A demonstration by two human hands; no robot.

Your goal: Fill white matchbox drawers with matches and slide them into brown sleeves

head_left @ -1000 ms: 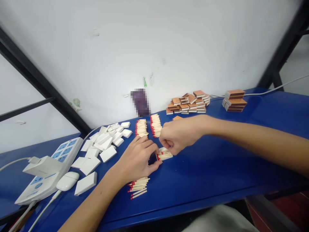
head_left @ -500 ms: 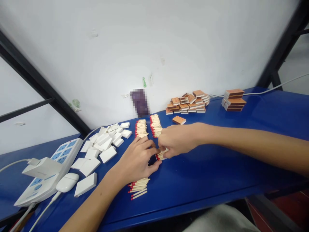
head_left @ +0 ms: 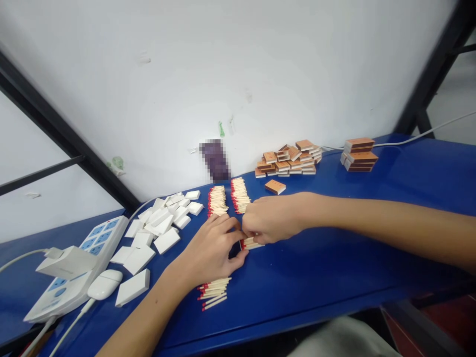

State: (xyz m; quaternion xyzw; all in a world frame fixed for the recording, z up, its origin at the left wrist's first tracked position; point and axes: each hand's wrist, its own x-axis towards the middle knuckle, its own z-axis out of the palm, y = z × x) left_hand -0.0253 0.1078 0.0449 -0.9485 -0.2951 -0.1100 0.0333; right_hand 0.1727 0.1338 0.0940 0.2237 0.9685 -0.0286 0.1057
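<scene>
Red-tipped matches (head_left: 251, 243) lie in a small white matchbox tray (head_left: 262, 245) on the blue table. My left hand (head_left: 217, 245) braces the tray's left end, thumb below and fingers above. My right hand (head_left: 270, 218) has its fingers curled over the tray's upper side, pressed to the matches; its fingertips are partly hidden. Two tall rows of matches, a left row (head_left: 217, 200) and a right row (head_left: 240, 194), lie beyond my hands. A looser heap of matches (head_left: 214, 291) sits below my left wrist.
White trays (head_left: 159, 220) are heaped at left, beside a power strip (head_left: 80, 272) and a white charging case (head_left: 105, 284). Orange matchbox sleeves (head_left: 288, 158) are piled by the wall, with one orange matchbox (head_left: 275, 187) in front. Stacked matchboxes (head_left: 359, 154) stand at right.
My right hand's fingers have shifted slightly up on the tray, so more of the matches show. My left hand keeps its place at the tray's end.
</scene>
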